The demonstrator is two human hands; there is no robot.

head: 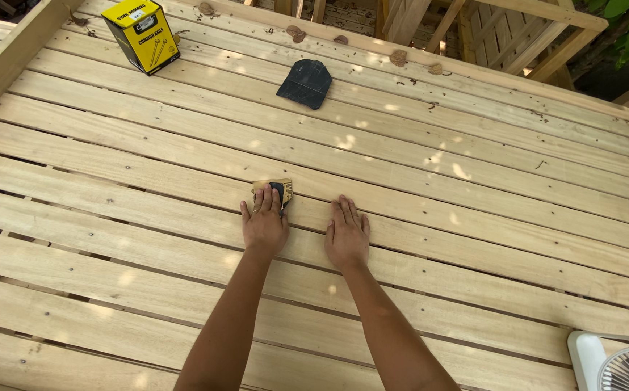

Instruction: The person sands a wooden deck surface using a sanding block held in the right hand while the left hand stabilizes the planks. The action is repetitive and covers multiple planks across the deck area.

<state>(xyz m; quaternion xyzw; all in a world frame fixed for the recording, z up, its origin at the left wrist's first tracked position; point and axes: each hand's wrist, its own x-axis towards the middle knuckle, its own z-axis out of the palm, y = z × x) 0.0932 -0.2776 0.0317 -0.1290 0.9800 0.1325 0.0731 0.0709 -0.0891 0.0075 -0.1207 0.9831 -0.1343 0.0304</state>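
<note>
Left hand [263,226] flat, fingers pressing sandpaper [274,191] onto deck board [437,217]. Right hand [347,235] open, palm down beside it, holding nothing.

white fan [618,362]: cut by lower-right edge | sanding block [274,192]: near half hidden under left hand [263,226]
</note>
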